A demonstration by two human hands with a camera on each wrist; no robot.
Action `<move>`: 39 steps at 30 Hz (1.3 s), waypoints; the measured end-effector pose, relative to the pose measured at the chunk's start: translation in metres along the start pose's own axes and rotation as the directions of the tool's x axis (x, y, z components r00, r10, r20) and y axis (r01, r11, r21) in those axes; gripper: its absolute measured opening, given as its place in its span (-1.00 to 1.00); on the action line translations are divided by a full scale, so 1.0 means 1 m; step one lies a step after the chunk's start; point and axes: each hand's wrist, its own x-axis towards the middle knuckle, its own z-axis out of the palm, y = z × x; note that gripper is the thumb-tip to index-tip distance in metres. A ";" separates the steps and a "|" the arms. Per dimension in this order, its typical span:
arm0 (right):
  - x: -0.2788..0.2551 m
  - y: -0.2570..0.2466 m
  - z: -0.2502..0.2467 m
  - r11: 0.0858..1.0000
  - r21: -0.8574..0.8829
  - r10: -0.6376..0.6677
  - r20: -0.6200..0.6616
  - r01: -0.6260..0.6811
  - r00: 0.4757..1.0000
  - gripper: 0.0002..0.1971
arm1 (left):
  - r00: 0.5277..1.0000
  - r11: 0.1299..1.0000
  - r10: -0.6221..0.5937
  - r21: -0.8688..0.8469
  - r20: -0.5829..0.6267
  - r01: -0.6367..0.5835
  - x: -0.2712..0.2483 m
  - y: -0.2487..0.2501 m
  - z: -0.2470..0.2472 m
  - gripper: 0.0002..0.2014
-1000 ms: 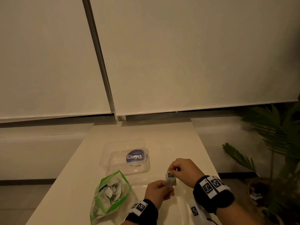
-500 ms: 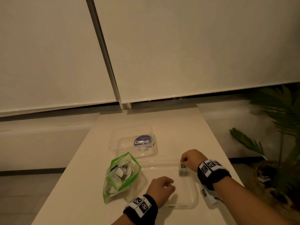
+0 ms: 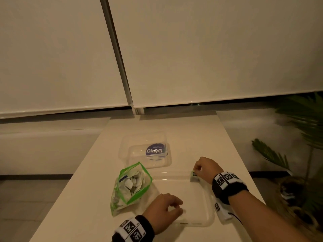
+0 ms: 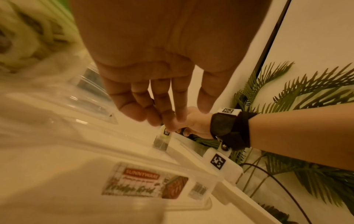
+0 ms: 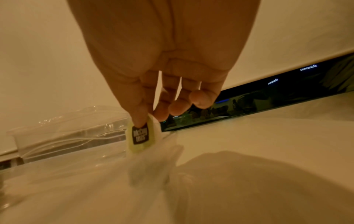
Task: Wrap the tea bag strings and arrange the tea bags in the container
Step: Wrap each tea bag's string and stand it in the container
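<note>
We pinch the tea bag (image 5: 142, 137) by its tag in our right hand (image 3: 204, 169), lowering it upright into the container's (image 3: 208, 222) far corner; our left hand (image 3: 162, 210), loosely curled, steadies the near rim.

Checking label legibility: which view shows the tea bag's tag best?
Right wrist view: the tag fills the centre, pinched by the right hand, dark print visible. Head view shows it tiny at the container's far corner; left wrist view shows it small and partly hidden.
</note>
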 end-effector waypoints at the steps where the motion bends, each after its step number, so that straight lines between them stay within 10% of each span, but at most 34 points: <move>1: 0.001 0.000 0.000 1.000 -0.004 -0.001 -0.003 0.001 1.000 -0.88 | 1.000 1.000 -0.010 -0.012 0.002 0.010 0.001 -0.001 0.000 -0.74; 16: 0.002 0.006 0.004 1.000 0.013 0.028 0.002 -0.028 1.000 -0.75 | 0.984 0.993 0.087 0.096 -0.157 -0.072 -0.010 0.015 -0.036 -0.84; 23: -0.002 -0.012 -0.008 0.998 0.058 0.005 -0.055 -0.002 0.998 -0.66 | 0.806 0.909 0.166 0.405 -0.568 0.098 -0.018 -0.022 -0.090 -0.86; 30: -0.014 -0.069 -0.022 0.950 0.240 -0.142 -0.233 0.199 0.962 -0.73 | 0.908 0.691 0.007 0.658 -0.419 0.298 -0.016 -0.042 -0.115 -0.66; 39: -0.021 -0.103 -0.020 0.902 0.337 -0.211 -0.202 0.270 0.957 -0.79 | 0.973 0.636 0.053 0.758 -0.225 0.141 -0.011 -0.047 -0.124 -0.75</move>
